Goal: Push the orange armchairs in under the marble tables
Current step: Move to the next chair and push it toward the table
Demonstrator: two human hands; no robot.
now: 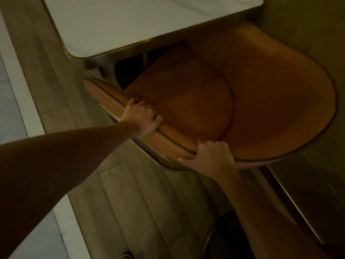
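An orange armchair with a curved, dark-piped back fills the middle and right of the head view. Its seat front reaches under the edge of a white marble table with a brass rim at the top. My left hand grips the top edge of the chair's back on the left side. My right hand grips the same edge lower down, thumb on the outside. The chair's legs are hidden.
Wooden plank floor lies below the chair. A pale stone strip runs along the left. A dim wall or panel with a brass edge stands close on the right. A dark round object sits at the bottom.
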